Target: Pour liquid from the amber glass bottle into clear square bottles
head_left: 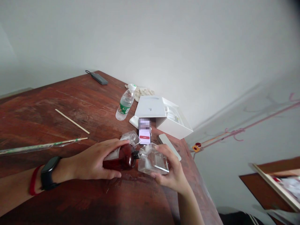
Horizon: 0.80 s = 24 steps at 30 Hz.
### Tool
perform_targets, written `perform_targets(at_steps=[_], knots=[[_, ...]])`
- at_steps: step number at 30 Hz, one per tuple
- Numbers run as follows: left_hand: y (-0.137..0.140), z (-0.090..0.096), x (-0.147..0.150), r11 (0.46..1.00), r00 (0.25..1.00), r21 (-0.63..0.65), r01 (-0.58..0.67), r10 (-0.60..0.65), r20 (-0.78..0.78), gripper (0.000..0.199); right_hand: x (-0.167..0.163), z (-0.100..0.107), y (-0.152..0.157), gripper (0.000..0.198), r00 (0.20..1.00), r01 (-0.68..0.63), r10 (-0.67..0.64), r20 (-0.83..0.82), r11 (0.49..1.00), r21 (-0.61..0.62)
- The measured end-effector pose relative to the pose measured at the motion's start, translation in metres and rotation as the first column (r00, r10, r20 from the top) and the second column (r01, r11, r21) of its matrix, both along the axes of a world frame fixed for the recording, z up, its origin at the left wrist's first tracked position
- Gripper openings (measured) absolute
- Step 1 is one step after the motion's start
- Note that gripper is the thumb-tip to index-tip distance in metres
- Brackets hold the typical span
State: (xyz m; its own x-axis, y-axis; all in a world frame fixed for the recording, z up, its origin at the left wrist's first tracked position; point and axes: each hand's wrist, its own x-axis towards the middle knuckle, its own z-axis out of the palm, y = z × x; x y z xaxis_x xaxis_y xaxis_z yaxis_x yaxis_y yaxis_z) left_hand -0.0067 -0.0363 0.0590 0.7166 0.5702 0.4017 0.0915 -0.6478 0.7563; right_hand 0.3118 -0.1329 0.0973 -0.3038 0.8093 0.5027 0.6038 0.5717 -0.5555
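My left hand (98, 161) is wrapped round a dark red bottle of liquid (125, 157), which is tilted on its side with its black neck pointing right. In my right hand (172, 170) is a clear square glass bottle (152, 161), also tipped over. The two bottle mouths meet or nearly meet; I cannot tell if they touch. Just behind the red bottle stands another clear glass bottle (132, 137), partly hidden by it. Below my left fingers, wet-looking marks (122, 179) show on the wooden table (93, 200).
A phone (144, 134) with a lit screen leans near an open white box (152, 106). Beside them are a plastic water bottle (125, 103) and a pale flat object (170, 145). Wooden sticks (72, 121), a wrapped chopstick pack (42, 147) and a grey device (99, 78) lie leftward.
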Motion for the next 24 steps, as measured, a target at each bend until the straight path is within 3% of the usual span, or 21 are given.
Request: perform_targets(at_steps=[13, 24], knots=[[0.0, 0.0, 0.0, 1.0, 1.0, -0.009, 0.023, -0.023, 0.011, 0.089, 0.0, 0.0, -0.002, 0.067, 1.0, -0.015, 0.015, 0.003, 1.0, 0.014], [0.0, -0.002, 0.0, 0.999, 0.999, -0.006, -0.035, 0.035, 0.009, 0.088, 0.0, 0.004, 0.009, 0.063, 0.999, -0.031, 0.03, 0.017, 0.999, 0.014]])
